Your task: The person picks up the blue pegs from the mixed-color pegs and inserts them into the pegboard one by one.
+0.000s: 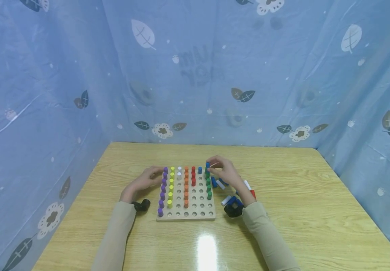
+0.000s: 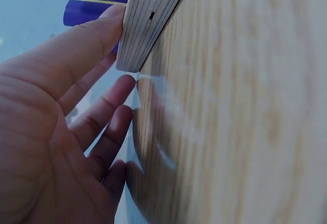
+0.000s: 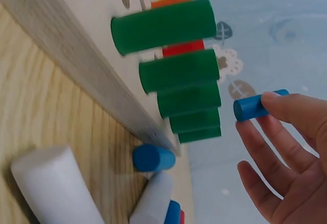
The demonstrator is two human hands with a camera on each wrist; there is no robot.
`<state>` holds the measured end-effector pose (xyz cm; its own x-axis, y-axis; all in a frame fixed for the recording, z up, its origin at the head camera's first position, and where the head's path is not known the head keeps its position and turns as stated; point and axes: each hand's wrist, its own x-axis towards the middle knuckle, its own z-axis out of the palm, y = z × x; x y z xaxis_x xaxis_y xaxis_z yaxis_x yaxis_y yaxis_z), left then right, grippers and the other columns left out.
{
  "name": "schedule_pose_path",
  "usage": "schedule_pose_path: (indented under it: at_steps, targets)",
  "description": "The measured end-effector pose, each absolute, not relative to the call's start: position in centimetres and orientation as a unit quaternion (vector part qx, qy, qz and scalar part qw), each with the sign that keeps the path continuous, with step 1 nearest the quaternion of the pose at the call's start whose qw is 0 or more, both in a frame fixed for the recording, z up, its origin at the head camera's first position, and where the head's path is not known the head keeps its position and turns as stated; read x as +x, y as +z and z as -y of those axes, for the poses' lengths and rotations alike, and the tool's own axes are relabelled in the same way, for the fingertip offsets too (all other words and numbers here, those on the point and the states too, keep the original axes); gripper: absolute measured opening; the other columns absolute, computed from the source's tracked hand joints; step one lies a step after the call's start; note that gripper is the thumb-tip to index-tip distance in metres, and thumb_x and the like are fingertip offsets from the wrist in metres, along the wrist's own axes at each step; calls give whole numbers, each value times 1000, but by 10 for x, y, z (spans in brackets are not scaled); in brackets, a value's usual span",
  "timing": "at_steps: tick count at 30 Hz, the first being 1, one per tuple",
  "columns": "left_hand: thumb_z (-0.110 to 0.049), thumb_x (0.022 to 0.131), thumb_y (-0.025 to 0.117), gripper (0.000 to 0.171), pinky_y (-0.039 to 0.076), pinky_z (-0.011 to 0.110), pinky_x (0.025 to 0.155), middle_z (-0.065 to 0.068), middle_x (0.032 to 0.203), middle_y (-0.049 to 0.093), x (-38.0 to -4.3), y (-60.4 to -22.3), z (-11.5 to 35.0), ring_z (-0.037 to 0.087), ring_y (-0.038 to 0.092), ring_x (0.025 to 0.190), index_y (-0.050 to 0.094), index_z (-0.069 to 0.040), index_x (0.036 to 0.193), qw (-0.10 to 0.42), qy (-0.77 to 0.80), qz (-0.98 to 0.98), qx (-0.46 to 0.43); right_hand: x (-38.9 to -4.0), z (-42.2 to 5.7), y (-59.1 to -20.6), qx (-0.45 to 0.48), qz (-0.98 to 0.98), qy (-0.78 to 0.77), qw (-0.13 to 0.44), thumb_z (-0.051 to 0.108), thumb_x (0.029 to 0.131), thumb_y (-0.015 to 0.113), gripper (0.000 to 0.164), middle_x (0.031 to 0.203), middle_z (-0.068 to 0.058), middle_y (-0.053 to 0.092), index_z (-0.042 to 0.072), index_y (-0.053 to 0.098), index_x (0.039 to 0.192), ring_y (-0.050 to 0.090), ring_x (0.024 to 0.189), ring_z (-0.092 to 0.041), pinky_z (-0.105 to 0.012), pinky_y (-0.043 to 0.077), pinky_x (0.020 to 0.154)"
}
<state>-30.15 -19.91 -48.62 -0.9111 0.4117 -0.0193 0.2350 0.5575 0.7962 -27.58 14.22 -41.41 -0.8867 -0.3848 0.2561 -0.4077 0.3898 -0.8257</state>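
Observation:
A wooden pegboard (image 1: 186, 219) with rows of holes lies on the table, partly filled with coloured pegs. Between thumb and fingertips my right hand (image 1: 227, 171) pinches a blue peg (image 3: 249, 107), held above the board's far right corner. Green pegs (image 3: 163, 27) stand in the rightmost column just below it. One blue peg (image 1: 199, 170) is set in the far row, beside the red column. At the board's far left, my left hand (image 1: 145, 178) rests with thumb and fingertips against the edge, near the purple pegs (image 2: 97, 12); its index finger is partly hidden.
Loose blue, white and red pegs lie right of the board, some under my right forearm, among them a white peg (image 1: 226, 200) and a red peg (image 1: 253, 194). Yellow, white and orange pegs fill parts of other columns. A patterned blue curtain (image 1: 195, 75) surrounds the wooden table (image 1: 283, 180).

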Motion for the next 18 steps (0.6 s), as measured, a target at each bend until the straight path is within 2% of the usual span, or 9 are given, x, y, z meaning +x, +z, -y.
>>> schedule_pose_path:
  at_steps: [6, 9, 13, 18]
  targets:
    - [-33, 87, 63, 53, 21, 58, 109, 9, 138, 42, -299, -486, 200, 34, 27, 132, 47, -17, 135, 109, 441, -873, 175, -277, -137, -423, 236, 821, 520, 17, 5, 88, 61, 27, 108, -23, 60, 1, 58, 115, 61, 100, -37, -41, 54, 81]
    - [-34, 87, 63, 53, 20, 57, 110, 7, 137, 42, -299, -486, 199, 32, 27, 132, 48, -19, 134, 112, 446, -872, 167, -286, -136, -440, 241, 813, 530, 24, 8, 88, 63, 28, 107, -21, 61, 2, 58, 114, 61, 98, -36, -43, 54, 81]
    - [-36, 86, 64, 54, 19, 57, 110, 6, 137, 43, -300, -488, 198, 31, 28, 132, 48, -20, 134, 116, 450, -870, 165, -297, -135, -461, 241, 816, 524, 37, 14, 87, 65, 29, 104, -15, 64, 4, 59, 113, 62, 96, -28, -42, 53, 83]
    - [-37, 85, 65, 56, 20, 57, 110, 7, 137, 42, -301, -487, 198, 31, 28, 131, 47, -18, 135, 116, 451, -871, 158, -298, -132, -466, 240, 821, 518, 30, 17, 87, 65, 28, 103, -9, 65, 6, 59, 112, 62, 95, -20, -37, 53, 84]
